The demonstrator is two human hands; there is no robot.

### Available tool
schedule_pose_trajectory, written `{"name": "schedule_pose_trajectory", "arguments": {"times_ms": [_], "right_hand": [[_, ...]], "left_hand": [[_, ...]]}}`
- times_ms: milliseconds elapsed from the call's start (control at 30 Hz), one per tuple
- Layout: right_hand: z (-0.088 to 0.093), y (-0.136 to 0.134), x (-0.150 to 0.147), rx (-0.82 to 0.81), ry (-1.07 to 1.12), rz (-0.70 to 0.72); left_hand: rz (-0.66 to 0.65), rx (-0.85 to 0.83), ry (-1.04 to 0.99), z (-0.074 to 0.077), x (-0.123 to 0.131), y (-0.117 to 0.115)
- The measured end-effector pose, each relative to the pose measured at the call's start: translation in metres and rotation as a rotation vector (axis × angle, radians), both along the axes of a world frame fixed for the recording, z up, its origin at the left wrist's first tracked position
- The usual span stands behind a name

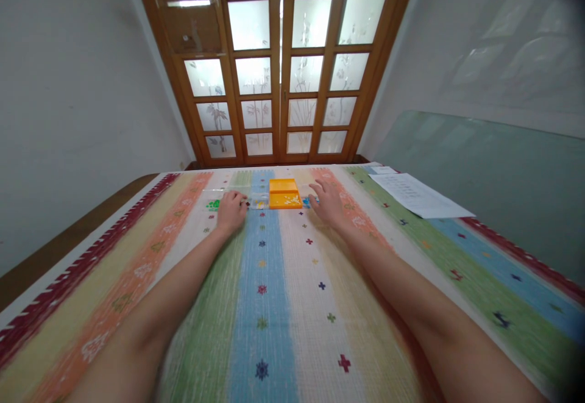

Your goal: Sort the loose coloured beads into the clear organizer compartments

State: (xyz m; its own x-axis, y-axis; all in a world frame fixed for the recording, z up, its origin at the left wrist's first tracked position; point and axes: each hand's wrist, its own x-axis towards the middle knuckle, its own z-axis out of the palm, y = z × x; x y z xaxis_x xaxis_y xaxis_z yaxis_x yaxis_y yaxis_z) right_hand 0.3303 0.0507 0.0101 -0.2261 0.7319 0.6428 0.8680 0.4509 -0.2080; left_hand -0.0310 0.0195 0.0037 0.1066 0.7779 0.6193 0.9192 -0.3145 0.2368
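Observation:
In the head view, an orange-yellow plastic box [284, 185] lies with its lid open on the far part of the table, small white pieces scattered in its front half. To its left, my left hand [232, 209] rests with curled fingers over clear compartments; whether a small piece is between the fingertips is hidden. Green pieces [212, 205] show left of that hand, yellow pieces [261, 203] right of it. My right hand [328, 203] hovers right of the box, thumb and fingers apart, beside blue pieces [306, 202] in a clear compartment partly covered by the hand.
A striped, patterned cloth [261, 336] covers the table. White paper sheets [418, 194] lie at the right. Beyond the table stand wooden doors [281, 95] with frosted panes. A pale greenish panel [484, 165] leans along the right wall.

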Motion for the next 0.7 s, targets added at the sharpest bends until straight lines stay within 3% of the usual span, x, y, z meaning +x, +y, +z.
{"name": "schedule_pose_trajectory", "arguments": {"times_ms": [100,167,400,700], "right_hand": [[-0.001,0.008,0.010,-0.061,-0.140,0.033],[-0.003,0.007,0.013,-0.093,-0.180,0.054],[-0.014,-0.010,0.013,-0.141,-0.220,0.083],[-0.027,-0.018,0.012,-0.113,-0.234,0.112]], "left_hand": [[-0.211,-0.039,0.147,0.000,0.031,-0.001],[-0.272,-0.052,0.216,0.001,0.049,0.001],[-0.189,-0.055,0.254,0.003,0.064,0.019],[-0.147,-0.060,0.280,-0.016,0.073,0.012]]}}
